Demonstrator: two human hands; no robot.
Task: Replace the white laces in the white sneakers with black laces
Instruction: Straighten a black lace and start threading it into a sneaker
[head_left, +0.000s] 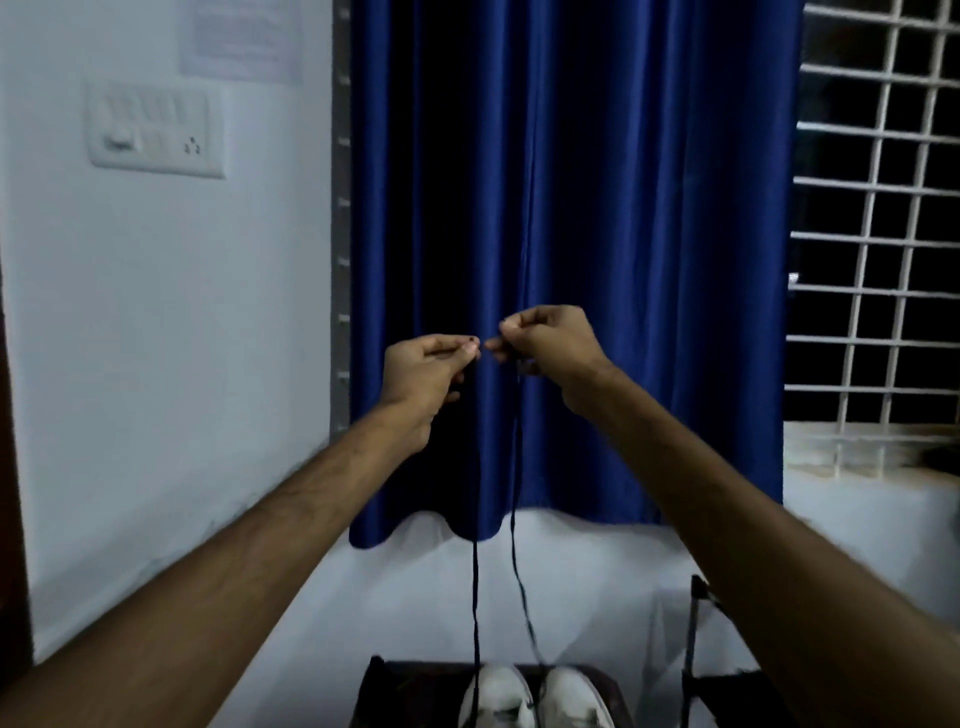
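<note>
Mid-frame, the left hand (423, 374) and right hand (545, 345) are each pinching a black lace (475, 571) end, probably evening lengths above the sneakers (535, 696) at bottom centre.

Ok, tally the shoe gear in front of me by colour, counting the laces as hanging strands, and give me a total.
White round-toed sneakers: 2
Thin black lace strands: 2, one pinched by the left hand, one by the right hand; whether they are one lace or two cannot be told
Total: 4
</note>
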